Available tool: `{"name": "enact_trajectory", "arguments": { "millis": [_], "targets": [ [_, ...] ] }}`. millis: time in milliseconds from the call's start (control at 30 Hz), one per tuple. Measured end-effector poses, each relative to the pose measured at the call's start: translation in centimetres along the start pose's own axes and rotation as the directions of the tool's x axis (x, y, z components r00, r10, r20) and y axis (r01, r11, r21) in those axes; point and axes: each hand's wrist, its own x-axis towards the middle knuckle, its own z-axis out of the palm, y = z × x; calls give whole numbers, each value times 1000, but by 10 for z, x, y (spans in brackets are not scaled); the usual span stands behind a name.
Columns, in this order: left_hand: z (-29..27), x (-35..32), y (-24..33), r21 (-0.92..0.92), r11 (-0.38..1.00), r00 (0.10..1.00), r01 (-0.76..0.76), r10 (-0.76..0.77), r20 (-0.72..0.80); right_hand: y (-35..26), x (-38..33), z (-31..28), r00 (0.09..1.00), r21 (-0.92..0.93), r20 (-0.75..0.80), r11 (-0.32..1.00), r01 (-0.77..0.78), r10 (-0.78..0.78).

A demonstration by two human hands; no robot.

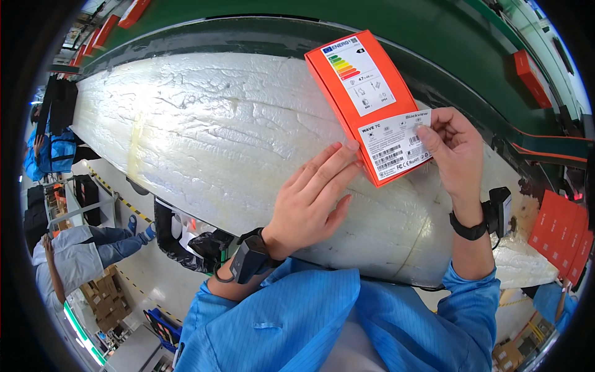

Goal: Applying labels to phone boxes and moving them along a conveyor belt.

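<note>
On the left, the table [204, 111] is shiny and silver on top, all wrinkly and bumpy. My left hand [310, 201] has its fingers out long, not clenched, and the tips touch the left side of the orange-red box [381, 115] near its bottom end. The box is over the table, in front of me, and its long way goes on a slant, from up on the left, far from me, to down on the right, close to me. It has flat, smooth sides and straight edges. Its far part has a white sticker [365, 77] with green, yellow and red stripes, and its near part has a white label [392, 149] with black bars. My right hand [457, 142] pinches that label at its right edge, thumb on top, fingers bent. Farther right are flat red sheets [561, 230], one lying partly over the next
</note>
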Motion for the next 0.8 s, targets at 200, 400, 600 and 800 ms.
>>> {"name": "enact_trajectory", "arguments": {
  "millis": [200, 400, 600, 800],
  "targets": [
    [0, -1, 1, 22, 1000, 1000, -6, 6, -9, -1, -1, 0, 1000, -29, -19, 999, -12, 11],
    [0, -2, 2, 14, 998, 998, 55, -55, -12, 0, 0, 0, 1000, -52, -15, 999, -16, 15],
    [0, 1, 3, -26, 998, 999, 50, -51, -6, -5, 0, 2, 1000, -38, -11, 999, -20, 20],
    [1, 3, 3, -14, 999, 999, 52, -51, 17, -5, 2, 3, 1000, -63, -20, 998, -21, 20]
  ]
}}
